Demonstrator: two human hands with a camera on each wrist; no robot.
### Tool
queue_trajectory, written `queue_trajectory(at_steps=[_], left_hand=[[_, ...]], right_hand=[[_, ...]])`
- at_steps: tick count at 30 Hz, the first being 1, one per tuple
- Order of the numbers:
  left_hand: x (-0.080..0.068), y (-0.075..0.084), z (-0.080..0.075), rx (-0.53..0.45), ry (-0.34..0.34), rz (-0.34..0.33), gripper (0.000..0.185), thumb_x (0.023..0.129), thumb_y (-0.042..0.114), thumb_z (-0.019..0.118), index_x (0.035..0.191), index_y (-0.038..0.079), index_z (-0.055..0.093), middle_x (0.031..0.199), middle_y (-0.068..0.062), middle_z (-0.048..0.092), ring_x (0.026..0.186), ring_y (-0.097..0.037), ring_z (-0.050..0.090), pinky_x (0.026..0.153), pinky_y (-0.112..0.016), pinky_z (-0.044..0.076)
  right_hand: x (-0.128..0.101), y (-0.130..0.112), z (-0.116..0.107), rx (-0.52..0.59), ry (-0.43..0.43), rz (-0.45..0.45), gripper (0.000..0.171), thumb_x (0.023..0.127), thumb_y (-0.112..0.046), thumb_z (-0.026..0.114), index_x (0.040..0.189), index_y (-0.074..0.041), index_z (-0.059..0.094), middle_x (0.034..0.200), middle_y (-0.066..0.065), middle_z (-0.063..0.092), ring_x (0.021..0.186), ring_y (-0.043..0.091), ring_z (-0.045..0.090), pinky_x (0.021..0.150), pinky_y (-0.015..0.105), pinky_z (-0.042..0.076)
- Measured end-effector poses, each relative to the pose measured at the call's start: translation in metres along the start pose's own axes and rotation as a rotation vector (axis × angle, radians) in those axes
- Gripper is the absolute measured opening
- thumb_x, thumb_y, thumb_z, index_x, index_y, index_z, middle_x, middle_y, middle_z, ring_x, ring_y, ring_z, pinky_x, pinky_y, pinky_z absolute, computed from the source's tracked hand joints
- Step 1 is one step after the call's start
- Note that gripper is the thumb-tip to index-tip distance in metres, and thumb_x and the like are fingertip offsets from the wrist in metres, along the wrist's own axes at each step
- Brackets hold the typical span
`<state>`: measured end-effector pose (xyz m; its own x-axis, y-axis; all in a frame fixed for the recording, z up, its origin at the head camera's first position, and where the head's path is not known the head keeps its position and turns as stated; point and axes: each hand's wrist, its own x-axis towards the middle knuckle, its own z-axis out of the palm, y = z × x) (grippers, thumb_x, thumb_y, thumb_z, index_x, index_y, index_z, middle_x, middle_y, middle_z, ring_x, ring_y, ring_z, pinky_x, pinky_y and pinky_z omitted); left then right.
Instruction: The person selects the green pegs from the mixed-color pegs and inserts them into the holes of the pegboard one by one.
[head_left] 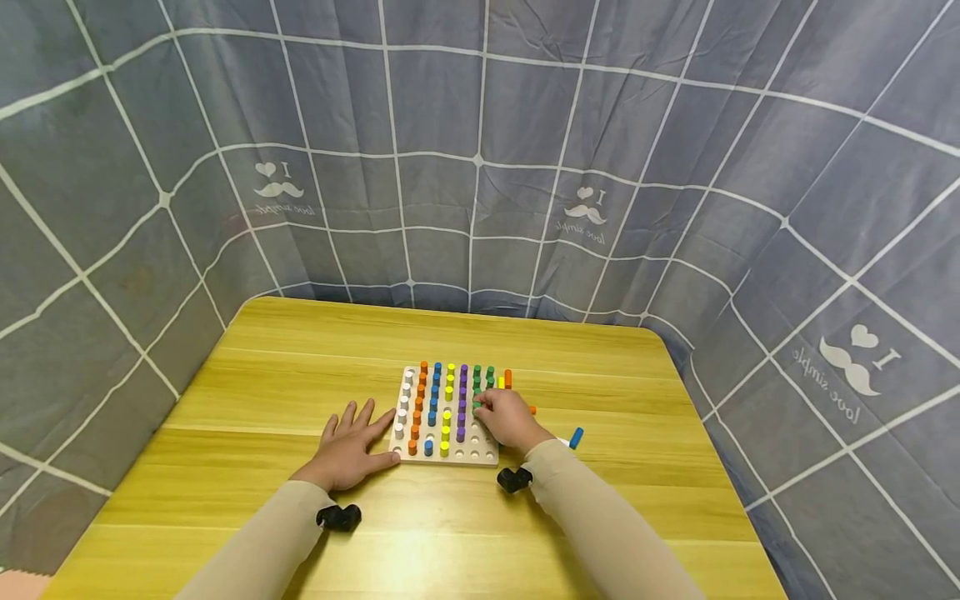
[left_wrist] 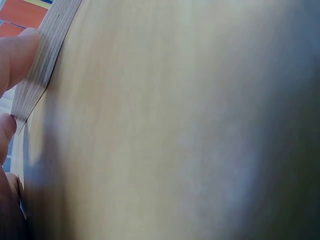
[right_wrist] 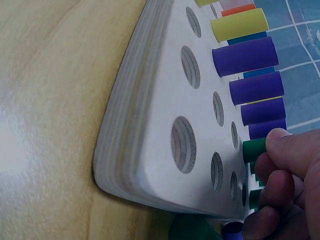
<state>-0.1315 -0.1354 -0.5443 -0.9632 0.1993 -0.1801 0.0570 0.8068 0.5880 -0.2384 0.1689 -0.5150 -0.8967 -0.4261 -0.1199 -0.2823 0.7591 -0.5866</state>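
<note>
A pale wooden pegboard (right_wrist: 165, 182) lies on the table, with rows of white, orange, blue, yellow, purple and green pegs standing in its holes. My right hand (head_left: 512, 421) is over the board's right side, pinching a green peg (right_wrist: 253, 150) between thumb and fingers. That peg stands in line with other green pegs, beside the purple pegs (right_wrist: 256, 89); its lower end is at the board's face. Fingers spread, my left hand (head_left: 347, 452) rests on the table at the board's left edge. Its thumb (left_wrist: 22, 55) touches the board's layered side in the left wrist view.
Loose pegs lie right of the board, among them an orange peg (head_left: 508, 379) and a blue peg (head_left: 577, 437). Several holes at the board's near right corner hold no peg. A grey checked curtain (head_left: 442, 192) hangs around the wooden table (head_left: 300, 375).
</note>
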Motion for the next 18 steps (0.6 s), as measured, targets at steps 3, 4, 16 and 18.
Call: queue_trajectory(at_steps=[3,4,16,18], left_hand=[[0.0008,0.0004,-0.0005,0.007,-0.006,-0.007,0.09,0.096,0.072,0.06,0.168,0.026,0.032,0.176,-0.023,0.009,0.161,-0.054,-0.005,0.124,-0.073,-0.007],[0.0008,0.0003,-0.0005,0.011,-0.008,-0.011,0.09,0.095,0.072,0.059,0.168,0.026,0.032,0.176,-0.023,0.009,0.161,-0.053,-0.005,0.124,-0.073,-0.007],[-0.001,0.0038,-0.0036,0.012,-0.012,-0.012,0.089,0.096,0.069,0.061,0.167,0.024,0.032,0.176,-0.024,0.009,0.161,-0.054,-0.003,0.124,-0.073,-0.006],[-0.0016,0.0044,-0.0043,0.013,-0.015,-0.014,0.089,0.096,0.07,0.061,0.167,0.024,0.032,0.176,-0.024,0.009,0.161,-0.054,-0.004,0.124,-0.073,-0.007]], right_hand=[[-0.0004,-0.0004,0.0003,-0.005,0.003,0.004,0.016,0.105,-0.018,0.066,0.115,-0.01,0.077,0.09,-0.002,0.069,0.075,0.01,0.057,0.067,0.024,0.048],[-0.0005,-0.0008,0.0004,-0.006,0.003,0.003,0.016,0.105,-0.018,0.066,0.114,-0.01,0.077,0.089,-0.002,0.069,0.075,0.01,0.057,0.067,0.024,0.048],[-0.0017,-0.003,-0.0006,0.004,0.003,0.013,0.016,0.105,-0.018,0.066,0.114,-0.009,0.076,0.091,0.0,0.069,0.074,0.011,0.057,0.066,0.025,0.048],[-0.0019,-0.0032,-0.0005,0.003,0.001,0.015,0.016,0.105,-0.017,0.066,0.115,-0.009,0.076,0.091,0.0,0.069,0.073,0.011,0.057,0.066,0.025,0.047]])
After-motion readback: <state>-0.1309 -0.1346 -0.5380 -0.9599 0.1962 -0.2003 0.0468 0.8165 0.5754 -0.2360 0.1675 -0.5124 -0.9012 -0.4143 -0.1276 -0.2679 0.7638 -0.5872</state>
